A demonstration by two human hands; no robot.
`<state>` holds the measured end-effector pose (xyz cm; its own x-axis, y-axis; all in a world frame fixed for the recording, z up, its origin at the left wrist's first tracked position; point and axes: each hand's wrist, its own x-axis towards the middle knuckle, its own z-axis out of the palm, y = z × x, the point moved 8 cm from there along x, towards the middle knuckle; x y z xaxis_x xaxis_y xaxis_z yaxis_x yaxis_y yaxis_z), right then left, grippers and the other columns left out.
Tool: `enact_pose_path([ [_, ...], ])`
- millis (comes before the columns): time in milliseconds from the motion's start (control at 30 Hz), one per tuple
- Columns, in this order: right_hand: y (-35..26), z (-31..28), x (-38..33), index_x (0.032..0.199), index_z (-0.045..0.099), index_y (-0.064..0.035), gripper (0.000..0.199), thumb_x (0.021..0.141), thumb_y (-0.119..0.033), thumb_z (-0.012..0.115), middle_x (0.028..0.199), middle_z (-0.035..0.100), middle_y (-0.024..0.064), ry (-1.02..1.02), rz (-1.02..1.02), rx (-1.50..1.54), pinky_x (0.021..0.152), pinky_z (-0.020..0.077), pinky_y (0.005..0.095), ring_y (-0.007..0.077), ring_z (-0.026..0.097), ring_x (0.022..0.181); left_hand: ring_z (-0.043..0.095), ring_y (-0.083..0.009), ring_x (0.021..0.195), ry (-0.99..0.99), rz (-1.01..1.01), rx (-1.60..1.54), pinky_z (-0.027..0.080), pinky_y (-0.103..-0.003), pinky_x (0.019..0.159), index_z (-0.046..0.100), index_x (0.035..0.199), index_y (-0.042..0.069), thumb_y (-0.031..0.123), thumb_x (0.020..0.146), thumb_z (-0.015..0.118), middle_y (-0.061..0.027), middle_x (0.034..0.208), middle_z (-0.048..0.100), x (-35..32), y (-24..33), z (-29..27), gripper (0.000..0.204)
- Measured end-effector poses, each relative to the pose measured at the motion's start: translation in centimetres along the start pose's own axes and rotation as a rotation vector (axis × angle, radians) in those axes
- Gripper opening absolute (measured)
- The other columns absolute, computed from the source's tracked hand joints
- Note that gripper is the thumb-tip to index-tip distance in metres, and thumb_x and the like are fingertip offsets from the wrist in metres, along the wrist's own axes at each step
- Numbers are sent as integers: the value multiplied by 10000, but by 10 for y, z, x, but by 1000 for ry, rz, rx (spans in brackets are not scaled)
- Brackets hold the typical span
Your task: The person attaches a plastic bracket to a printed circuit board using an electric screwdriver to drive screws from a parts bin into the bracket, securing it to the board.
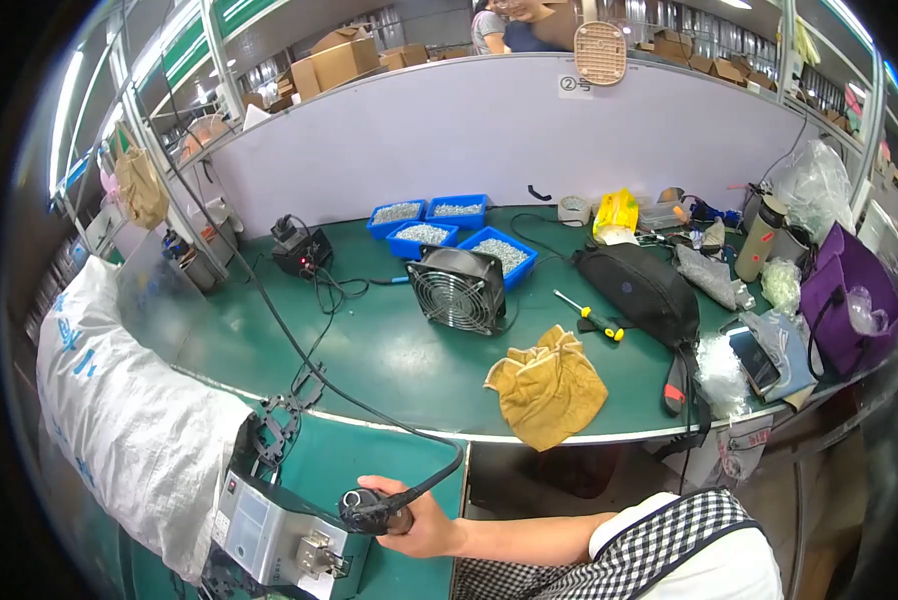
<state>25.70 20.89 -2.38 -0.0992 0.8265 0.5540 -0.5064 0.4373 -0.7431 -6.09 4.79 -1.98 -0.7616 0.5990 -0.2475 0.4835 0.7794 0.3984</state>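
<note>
A: Your right hand grips the black corded tool, near the grey box; left hand not in view

B: Looks like you're positioning the tool; next move calls for steady aim, cable kept clear

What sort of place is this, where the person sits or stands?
Probably a factory or assembly workshop: blue trays hold many small metallic-looking parts, and a screwdriver lies on a long green workbench.

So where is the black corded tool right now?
In the head view, the black corded tool is low, left of centre, held in the right hand, close by the grey machine.
</note>
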Motion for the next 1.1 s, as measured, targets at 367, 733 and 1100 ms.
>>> enact_pose_path([
  [367,-4,-10,4,1149,408,14,525,681,0,645,664,545,-6,-17,5,-266,476,356,171,18,432,526,577,-322,822,193,32,-63,442,-372,746,496,979,-3,248,464,775,-193,901,590,29,-45,5,637],
  [733,-17,-5,25,978,407,-21,335,717,39,608,590,444,-47,71,27,-237,443,320,193,15,396,502,573,-311,824,142,51,-183,431,-363,773,498,983,-27,236,477,775,-177,901,592,23,-35,9,634],
  [1100,-30,7,40,1393,42,-149,889,703,-59,596,662,520,63,-349,404,722,491,419,256,130,514,511,516,-275,881,113,35,-150,412,-342,786,472,1047,-68,269,506,766,-195,974,542,18,-25,2,701],
])
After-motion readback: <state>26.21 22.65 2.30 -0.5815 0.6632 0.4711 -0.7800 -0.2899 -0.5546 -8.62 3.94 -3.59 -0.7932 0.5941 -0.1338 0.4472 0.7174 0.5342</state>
